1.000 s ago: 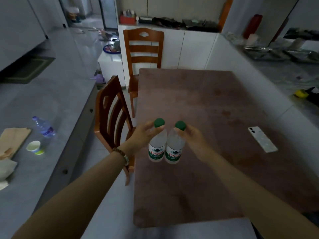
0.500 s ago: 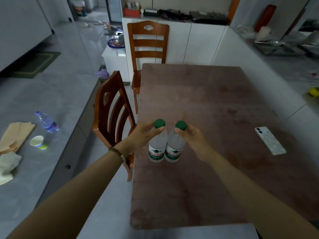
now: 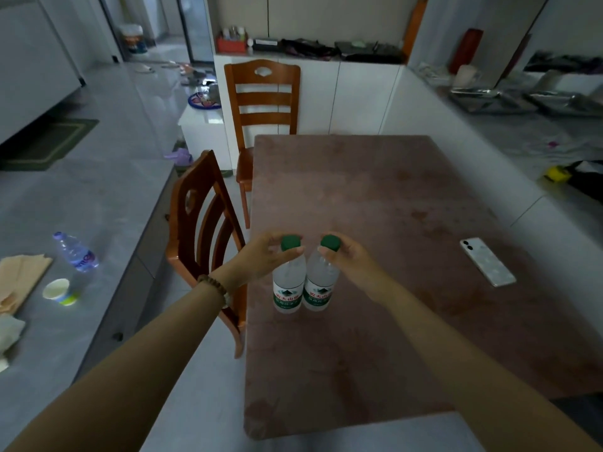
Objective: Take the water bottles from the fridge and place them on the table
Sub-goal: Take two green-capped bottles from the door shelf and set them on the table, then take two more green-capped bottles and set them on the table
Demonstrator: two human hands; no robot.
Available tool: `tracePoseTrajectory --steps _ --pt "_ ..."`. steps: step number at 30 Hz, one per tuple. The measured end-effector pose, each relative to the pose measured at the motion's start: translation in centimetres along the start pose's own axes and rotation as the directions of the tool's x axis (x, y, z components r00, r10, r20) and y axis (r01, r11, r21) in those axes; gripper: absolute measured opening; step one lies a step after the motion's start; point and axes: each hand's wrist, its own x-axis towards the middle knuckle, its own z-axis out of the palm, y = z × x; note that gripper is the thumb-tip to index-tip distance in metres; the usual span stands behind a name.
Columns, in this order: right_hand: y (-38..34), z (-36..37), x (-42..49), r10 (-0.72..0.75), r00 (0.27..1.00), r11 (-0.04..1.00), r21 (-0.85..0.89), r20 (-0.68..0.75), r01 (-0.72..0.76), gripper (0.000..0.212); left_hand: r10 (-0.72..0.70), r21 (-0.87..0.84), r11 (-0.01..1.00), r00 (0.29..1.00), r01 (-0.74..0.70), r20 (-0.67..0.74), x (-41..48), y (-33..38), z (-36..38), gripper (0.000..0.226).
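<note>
Two clear water bottles with green caps and green-white labels stand upright side by side near the left edge of the brown table (image 3: 391,197). My left hand (image 3: 257,259) grips the neck of the left bottle (image 3: 287,288) just under its cap. My right hand (image 3: 349,259) grips the neck of the right bottle (image 3: 318,288) the same way. Both bottle bases look down on the table top. The fridge is out of view.
A phone (image 3: 487,261) lies face down on the table's right side. A wooden chair (image 3: 205,230) stands at the table's left edge and another chair (image 3: 262,102) at its far end. On the grey counter to the left lie another bottle (image 3: 75,252), a small cup (image 3: 58,291) and cloths.
Both hands keep their hold on the bottle necks. The bottles stay at the same spot by the table's left edge; only my head view shifted a little.
</note>
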Motion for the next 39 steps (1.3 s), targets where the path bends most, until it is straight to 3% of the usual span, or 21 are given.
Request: tracePoseTrajectory --steps 5,8,11,15,20,26,33,36,39 --pt "-1.7 -1.0 -2.7 -0.036 0.987 0.999 -0.045 -0.157 0.029 0.048 0.073 0.077 0.995 0.997 -0.071 -0.034 0.3 2.6 -0.5 0.041" --pt "-1.8 -2.4 -6.3 -0.023 0.948 0.999 -0.037 -0.319 0.012 0.046 0.169 0.124 0.979 0.984 -0.162 -0.051 1.1 4.7 -0.1 0.034" --pt "-2.1 -3.6 -12.1 -0.027 0.844 0.999 -0.051 -0.535 0.000 0.038 0.291 0.100 0.950 0.955 -0.295 0.054 0.8 7.8 1.8 0.032" --pt "-2.4 -2.7 -24.2 -0.015 0.651 0.975 -0.154 -0.759 -0.158 0.051 0.471 0.081 0.861 0.848 -0.502 0.242 -3.1 11.8 6.6 0.039" --pt "-4.1 3.5 -42.3 0.012 0.353 0.889 -0.152 -0.935 -0.431 0.065 0.607 -0.070 0.739 0.616 -0.671 0.502 -12.2 17.4 13.7 0.053" --pt "-10.5 13.9 -62.6 -0.163 -0.019 0.678 -0.098 -0.986 -0.729 0.072 0.718 -0.287 0.532 0.244 -0.797 0.652 -29.4 26.5 20.6 0.068" --pt "-15.5 28.3 -79.0 -0.265 -0.256 0.540 0.077 -0.930 -0.838 0.073 0.803 -0.578 0.244 -0.172 -0.779 0.570 -52.9 31.6 23.6 0.066" --pt "-16.0 34.4 -86.3 -0.251 -0.357 0.510 0.190 -0.900 -0.839 0.072 0.788 -0.623 0.142 -0.293 -0.769 0.541 -62.2 32.3 24.3 0.068" --pt "-16.3 40.7 -93.5 -0.206 -0.457 0.507 0.305 -0.865 -0.806 0.072 0.774 -0.632 0.091 -0.345 -0.770 0.531 -70.8 32.2 25.3 0.067"
